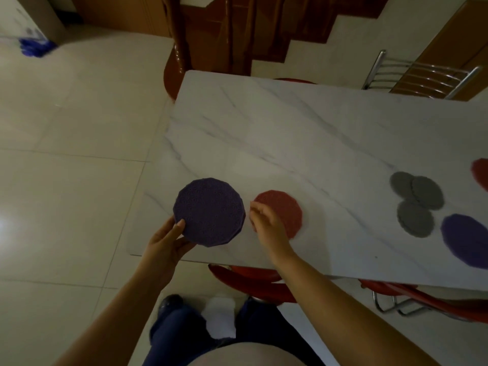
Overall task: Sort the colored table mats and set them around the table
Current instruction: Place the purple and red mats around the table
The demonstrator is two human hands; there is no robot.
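Observation:
My left hand [169,240] grips the near-left edge of a round purple mat [209,211], thumb on top, just above the near-left corner of the marble table [303,143]. My right hand [265,223] hovers beside it with loosely curled fingers, holding nothing, over the left edge of a red mat [286,211] that lies flat on the table. Farther right lie three overlapping grey mats [416,204], another purple mat [467,240] and a second red mat [482,173], both cut by the frame's right edge.
A red chair [253,281] is tucked under the table's near edge and another red chair [435,299] stands to its right. A metal-backed chair [420,75] stands at the far side. Wooden stairs [264,30] rise behind. Tiled floor [74,154] stretches left.

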